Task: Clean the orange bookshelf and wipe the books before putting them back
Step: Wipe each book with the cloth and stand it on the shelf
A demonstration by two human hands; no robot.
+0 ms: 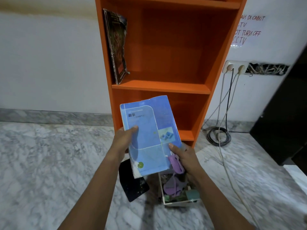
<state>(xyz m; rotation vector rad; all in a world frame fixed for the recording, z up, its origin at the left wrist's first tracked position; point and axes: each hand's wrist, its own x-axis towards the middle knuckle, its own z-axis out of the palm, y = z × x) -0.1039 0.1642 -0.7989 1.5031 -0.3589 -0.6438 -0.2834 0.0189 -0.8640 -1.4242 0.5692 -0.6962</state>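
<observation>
A light blue book (147, 135) is held flat in front of the orange bookshelf (162, 87). My left hand (123, 143) grips its left edge, thumb on the cover. My right hand (184, 156) pinches the book's lower right corner and also holds a purple cloth (176, 165), which hangs down below the book. A dark, worn book (117, 45) leans upright against the left wall of the middle shelf. Below the blue book more books lie on the floor: a black one (131, 183) and a white-edged one (176, 195).
The shelf stands against a white wall on a grey marble floor (49, 163). To the right, a wall socket (234, 67) with cables runs down to a coil (218, 136) on the floor. A dark cabinet (285, 113) stands at the far right.
</observation>
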